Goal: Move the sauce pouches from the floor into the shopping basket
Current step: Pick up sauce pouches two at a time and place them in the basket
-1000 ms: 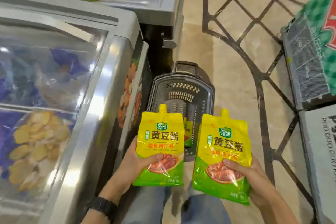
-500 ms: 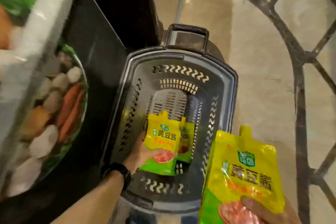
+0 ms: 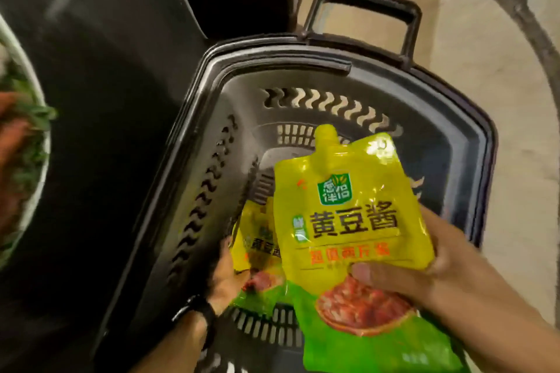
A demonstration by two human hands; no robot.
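Head view, looking down into the shopping basket (image 3: 212,179), which stands on the tiled floor (image 3: 491,76) close beside a dark cabinet side (image 3: 106,106).

Right hand (image 3: 439,278): grasps the upper pouch (image 3: 348,215) low on its body, thumb pressed on the printed front and fingers behind. The pouch is upright, spout up, above the basket opening and not yet resting inside.

Left hand (image 3: 225,277), watch (image 3: 197,310) at the wrist: reaches down inside the basket and grips the lower pouch (image 3: 257,251) at its lower left edge. The view is blurred there and the upper pouch covers much of it. I cannot tell whether it touches the basket bottom.

Handling, judged:
- Soft film pouches, full and likely fairly heavy for their size; the body bulges and the film creases under the thumb.
- The glossy surface looks slippery, so a broad grip across the lower body suits better than a fingertip pinch.
- The spout is the only stiff part and would serve as a second hold.
- Not fragile; set flat rather than dropped, to spare the seams.
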